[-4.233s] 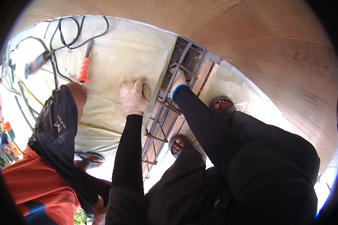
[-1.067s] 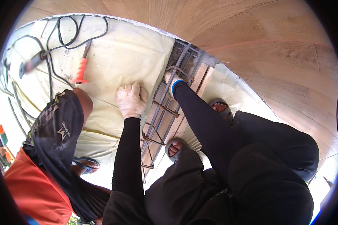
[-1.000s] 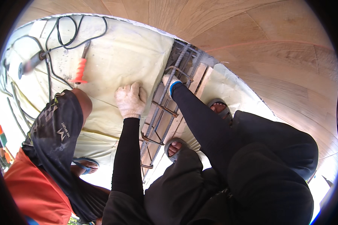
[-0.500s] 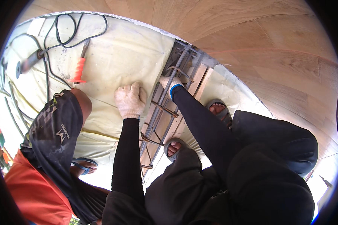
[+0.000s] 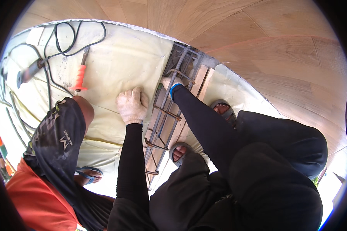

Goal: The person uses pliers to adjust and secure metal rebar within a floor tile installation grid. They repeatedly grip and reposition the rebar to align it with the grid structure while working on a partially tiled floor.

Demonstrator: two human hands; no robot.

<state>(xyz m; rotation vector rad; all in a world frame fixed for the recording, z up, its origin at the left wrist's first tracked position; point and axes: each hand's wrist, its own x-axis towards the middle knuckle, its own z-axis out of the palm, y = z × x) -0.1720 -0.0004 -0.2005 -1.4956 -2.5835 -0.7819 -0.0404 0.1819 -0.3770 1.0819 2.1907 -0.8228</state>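
Note:
My left hand [image 5: 132, 105], in a pale work glove, is curled into a fist against the cream sheet [image 5: 115, 61], left of a narrow trench. Nothing shows in its fingers. My right hand [image 5: 171, 82], also gloved with a blue cuff, reaches down into the trench among the steel reinforcing bars [image 5: 176, 71]. Its fingers are hidden behind a bar and the sheet's edge, so what it touches cannot be made out. Thin bent steel ties [image 5: 166, 112] cross the long bars, and wooden boards [image 5: 176, 130] line the trench below them.
A chisel with an orange grip [image 5: 80, 77] lies on the sheet at left, beside an angle grinder [image 5: 31, 73] and black cables [image 5: 67, 44]. A person in dark shorts [image 5: 59, 133] crouches close on my left. Wood-look tiles [image 5: 266, 50] curve along the far and right sides.
The view has shifted slightly, so the floor sits a little lower and further left. Both hands stay in about the same places, the left still curled, the right still down among the bars.

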